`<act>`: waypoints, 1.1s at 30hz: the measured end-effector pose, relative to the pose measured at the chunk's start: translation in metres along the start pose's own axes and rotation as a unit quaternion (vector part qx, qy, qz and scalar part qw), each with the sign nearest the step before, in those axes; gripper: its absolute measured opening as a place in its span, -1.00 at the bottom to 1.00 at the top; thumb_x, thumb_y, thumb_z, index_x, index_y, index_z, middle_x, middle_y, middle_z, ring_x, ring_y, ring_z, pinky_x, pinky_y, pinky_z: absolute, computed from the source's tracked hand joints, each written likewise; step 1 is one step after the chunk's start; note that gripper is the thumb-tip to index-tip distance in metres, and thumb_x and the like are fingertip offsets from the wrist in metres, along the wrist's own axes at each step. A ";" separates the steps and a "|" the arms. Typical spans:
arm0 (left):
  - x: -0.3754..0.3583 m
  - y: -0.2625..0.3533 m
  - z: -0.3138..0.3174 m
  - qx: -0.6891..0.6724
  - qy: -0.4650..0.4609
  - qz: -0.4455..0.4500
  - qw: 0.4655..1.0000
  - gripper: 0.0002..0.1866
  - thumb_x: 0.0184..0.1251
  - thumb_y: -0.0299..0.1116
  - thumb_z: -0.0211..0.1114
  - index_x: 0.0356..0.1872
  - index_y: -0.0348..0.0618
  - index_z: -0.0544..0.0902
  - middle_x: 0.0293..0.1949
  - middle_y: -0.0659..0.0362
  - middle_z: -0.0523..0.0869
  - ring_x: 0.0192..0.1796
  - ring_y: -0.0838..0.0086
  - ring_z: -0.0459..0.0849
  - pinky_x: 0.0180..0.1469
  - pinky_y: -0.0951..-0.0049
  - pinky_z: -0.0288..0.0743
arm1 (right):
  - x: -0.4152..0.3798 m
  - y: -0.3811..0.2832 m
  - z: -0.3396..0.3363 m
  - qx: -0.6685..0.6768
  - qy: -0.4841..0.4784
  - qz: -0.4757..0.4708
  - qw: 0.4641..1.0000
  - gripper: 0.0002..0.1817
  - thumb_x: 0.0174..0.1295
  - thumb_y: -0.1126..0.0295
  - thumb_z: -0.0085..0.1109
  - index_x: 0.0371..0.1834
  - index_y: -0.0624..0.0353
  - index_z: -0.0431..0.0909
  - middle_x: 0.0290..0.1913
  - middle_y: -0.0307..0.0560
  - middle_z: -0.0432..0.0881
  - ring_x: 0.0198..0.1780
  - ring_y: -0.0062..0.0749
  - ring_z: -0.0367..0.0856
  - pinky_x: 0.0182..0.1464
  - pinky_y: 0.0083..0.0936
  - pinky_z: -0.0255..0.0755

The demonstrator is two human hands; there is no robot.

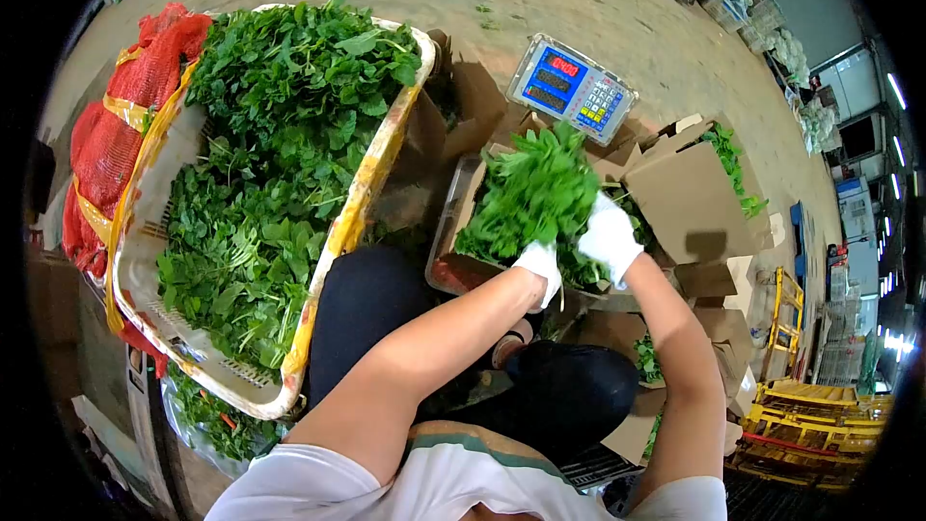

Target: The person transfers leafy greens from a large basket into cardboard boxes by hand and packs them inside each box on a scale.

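Note:
A bunch of leafy greens [542, 183] is up in front of me, over a cardboard box by the scale [571, 87], whose red digits are lit. My left hand [541, 266], in a white glove, is closed around the lower stems. On the right side of the same bunch, my gloved right hand [611, 239] grips it, its fingertips partly hidden by leaves. More greens show beneath both hands. To my left stands a white plastic crate [394, 140], heaped with loose greens [256, 275].
Red mesh sacks [106, 159] lie beyond the crate. An open cardboard box [690, 198] with greens stands at the right, with another box [632, 425] nearer me. A bag of greens [217, 422] sits below the crate. Yellow metal frames [815, 429] are farther right.

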State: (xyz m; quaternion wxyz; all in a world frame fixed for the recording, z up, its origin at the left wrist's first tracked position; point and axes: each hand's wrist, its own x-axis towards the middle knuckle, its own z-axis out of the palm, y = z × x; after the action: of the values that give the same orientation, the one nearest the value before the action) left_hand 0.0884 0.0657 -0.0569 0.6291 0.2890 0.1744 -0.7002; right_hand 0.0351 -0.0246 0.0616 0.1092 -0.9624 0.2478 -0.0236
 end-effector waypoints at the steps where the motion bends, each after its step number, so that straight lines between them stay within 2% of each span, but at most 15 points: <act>1: 0.003 -0.002 -0.010 0.019 0.024 -0.011 0.999 -0.63 0.31 -0.16 -0.12 0.04 -0.12 0.37 0.06 0.02 0.41 -0.03 0.24 0.42 -0.01 0.15 0.34 | -0.004 -0.003 0.006 -0.078 -0.007 -0.049 0.996 -0.47 -0.16 0.39 0.13 -0.01 0.31 0.36 -0.17 0.14 0.50 -0.17 -0.05 0.49 -0.09 -0.33 0.40; 2: 0.006 -0.002 -0.018 0.038 0.048 -0.021 0.998 -0.65 0.28 -0.19 -0.07 0.01 -0.12 0.38 0.05 -0.01 0.38 -0.04 0.22 0.39 -0.03 0.12 0.32 | -0.008 -0.006 0.012 -0.156 -0.007 -0.099 0.983 -0.52 -0.14 0.46 0.06 -0.04 0.33 0.37 -0.20 0.13 0.49 -0.18 -0.07 0.48 -0.10 -0.33 0.39; 5: -0.079 0.024 0.041 0.162 0.066 -0.017 0.984 -0.59 0.08 -0.24 0.12 -0.02 -0.11 0.38 0.10 -0.08 0.28 -0.02 0.11 0.32 0.04 0.00 0.23 | -0.006 -0.032 0.019 -0.216 -0.144 0.013 0.966 -0.66 -0.03 0.45 0.01 -0.14 0.33 0.40 -0.22 0.09 0.47 -0.17 -0.09 0.47 -0.16 -0.35 0.41; 9: -0.097 0.035 0.052 0.141 0.032 0.019 0.989 -0.41 -0.09 -0.20 0.24 0.03 -0.18 0.33 0.13 -0.07 0.27 0.02 0.04 0.28 0.25 0.06 -0.03 | 0.003 0.007 0.089 -0.195 -0.105 -0.075 0.972 -0.75 -0.03 0.31 0.03 -0.34 0.24 0.49 -0.36 0.10 0.53 -0.29 -0.11 0.53 -0.27 -0.34 0.43; 11: -0.118 0.047 0.065 0.140 0.098 0.002 0.985 -0.53 -0.08 -0.28 0.24 -0.07 -0.17 0.40 0.03 0.02 0.35 -0.01 0.13 0.29 0.22 0.09 0.00 | 0.011 0.043 0.146 0.010 -0.217 -0.011 0.976 -0.73 -0.08 0.14 0.06 -0.51 0.13 0.54 -0.49 0.04 0.58 -0.39 -0.13 0.57 -0.35 -0.32 0.42; 13: -0.136 0.064 0.058 0.181 0.000 -0.018 0.983 -0.72 -0.04 -0.36 0.21 -0.23 -0.11 0.47 -0.11 0.11 0.43 -0.02 0.26 0.30 0.16 0.14 0.07 | 0.012 0.024 0.132 -0.051 -0.238 -0.031 0.969 -0.70 -0.04 0.07 0.00 -0.46 0.00 0.60 -0.41 -0.04 0.63 -0.36 -0.15 0.60 -0.32 -0.33 0.44; 15: -0.155 0.084 0.058 0.217 -0.039 0.035 0.975 -0.91 0.04 -0.47 0.18 -0.46 -0.02 0.45 -0.46 0.29 0.45 -0.32 0.57 0.42 -0.25 0.52 0.26 | 0.020 0.040 0.167 0.017 -0.198 -0.033 0.980 -0.69 0.07 0.09 -0.06 -0.39 0.03 0.60 -0.34 -0.03 0.63 -0.29 -0.16 0.60 -0.27 -0.34 0.44; 16: -0.165 0.095 0.054 0.160 -0.089 0.045 0.982 -0.89 0.06 -0.51 0.16 -0.51 -0.03 0.42 -0.56 0.35 0.39 -0.46 0.63 0.40 -0.36 0.60 0.24 | 0.023 0.044 0.172 -0.036 -0.234 0.015 0.971 -0.66 -0.01 0.12 0.14 -0.24 0.08 0.61 -0.20 -0.01 0.63 -0.22 -0.18 0.59 -0.21 -0.47 0.43; 17: -0.157 0.109 0.032 0.124 -0.186 0.037 0.974 -0.94 0.09 -0.52 0.16 -0.40 -0.11 0.50 -0.47 0.30 0.51 -0.34 0.58 0.49 -0.28 0.55 0.33 | 0.026 0.049 0.178 0.094 -0.243 0.111 0.959 -0.70 0.09 0.16 0.07 -0.29 0.14 0.59 -0.19 0.05 0.61 -0.12 -0.15 0.58 -0.17 -0.36 0.46; 19: -0.206 0.152 0.048 0.304 -0.163 0.124 0.930 -0.65 0.10 -0.50 0.17 -0.04 -0.31 0.50 -0.11 0.09 0.61 -0.07 0.42 0.59 -0.03 0.46 0.45 | 0.029 -0.011 0.080 -0.094 -0.332 -0.022 0.938 -0.69 -0.03 0.26 0.23 -0.26 0.23 0.57 -0.18 0.08 0.60 -0.12 -0.09 0.57 -0.13 -0.36 0.46; 21: -0.241 0.196 0.034 0.300 -0.144 0.163 0.929 -0.62 0.10 -0.42 0.18 -0.04 -0.35 0.49 -0.09 0.07 0.61 -0.10 0.42 0.61 -0.01 0.47 0.45 | 0.034 -0.032 0.038 -0.091 -0.433 0.039 0.896 -0.62 -0.13 0.31 0.29 -0.24 0.30 0.54 -0.19 0.17 0.59 -0.16 -0.07 0.59 -0.17 -0.29 0.48; 24: -0.300 0.258 -0.006 0.395 -0.013 0.288 0.872 -0.65 0.10 -0.26 0.22 -0.13 -0.25 0.54 -0.18 0.12 0.64 -0.19 0.47 0.62 -0.06 0.48 0.47 | 0.013 -0.050 -0.014 -0.062 -0.261 -0.017 0.963 -0.53 -0.11 0.16 0.22 -0.13 0.21 0.52 -0.18 0.18 0.58 -0.16 0.00 0.57 -0.11 -0.24 0.45; 29: -0.399 0.329 -0.097 0.351 0.151 0.451 0.807 -0.71 0.19 -0.30 0.11 -0.10 -0.20 0.53 -0.19 0.13 0.64 -0.18 0.45 0.60 -0.12 0.48 0.44 | 0.029 -0.085 -0.004 -0.133 -0.302 0.103 0.938 -0.07 -0.13 -0.02 0.33 0.26 0.25 0.14 -0.19 0.18 0.57 -0.17 -0.03 0.56 -0.07 -0.30 0.43; 31: -0.409 0.339 -0.125 0.331 0.205 0.460 0.798 -0.72 0.15 -0.36 0.12 -0.12 -0.19 0.55 -0.20 0.13 0.64 -0.18 0.43 0.60 -0.09 0.45 0.44 | 0.030 -0.035 0.076 -0.117 -0.348 0.121 0.922 -0.52 0.04 0.32 0.12 0.08 0.20 0.41 -0.08 0.13 0.55 -0.08 -0.01 0.54 0.00 -0.31 0.42; 33: -0.404 0.344 -0.157 0.562 0.260 0.452 0.642 -0.70 0.06 -0.44 0.14 -0.13 -0.21 0.56 -0.19 0.08 0.64 -0.16 0.38 0.61 -0.04 0.45 0.44 | 0.032 -0.051 0.078 -0.139 -0.336 0.206 0.908 -0.73 0.02 0.44 0.00 -0.21 0.24 0.56 -0.11 0.19 0.56 -0.04 0.02 0.53 -0.01 -0.31 0.43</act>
State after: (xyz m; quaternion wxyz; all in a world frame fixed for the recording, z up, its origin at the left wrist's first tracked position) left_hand 0.4714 0.4251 0.1150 0.5126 0.8002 -0.2482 -0.1881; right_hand 0.0955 0.0190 -0.0031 0.0531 -0.8463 0.3903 0.3586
